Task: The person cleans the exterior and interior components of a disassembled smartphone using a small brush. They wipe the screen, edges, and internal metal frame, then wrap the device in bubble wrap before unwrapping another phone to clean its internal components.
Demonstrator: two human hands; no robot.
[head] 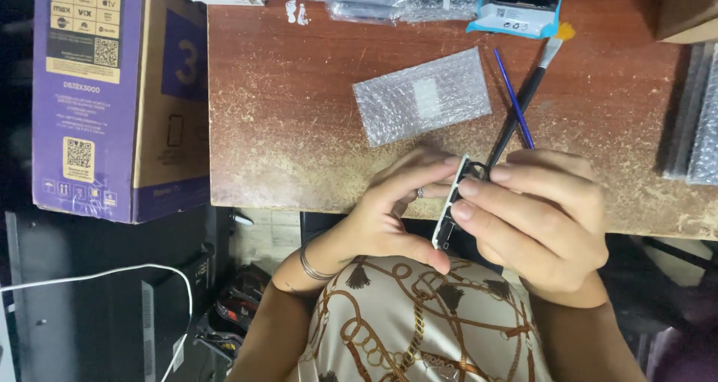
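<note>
Phone frame (451, 206), thin and white-edged, is pinched edge-on between left hand (396, 210) and right hand (535, 217) at the tabletop's (299, 127) six o'clock edge; a loosened pinch could drop it floorward.

Cream garment (419, 322) with brown-gold chain and tassel print; silver bangles (313, 266) above it on left wrist; ring (420, 193) on left hand (396, 214).

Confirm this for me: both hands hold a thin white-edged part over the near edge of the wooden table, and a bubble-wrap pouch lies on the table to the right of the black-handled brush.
Wrong on one point: in the head view, the bubble-wrap pouch lies to the left of the black-handled brush, not the right. The rest stands: the left hand and right hand hold the thin white-edged part over the wooden table's near edge.
</note>
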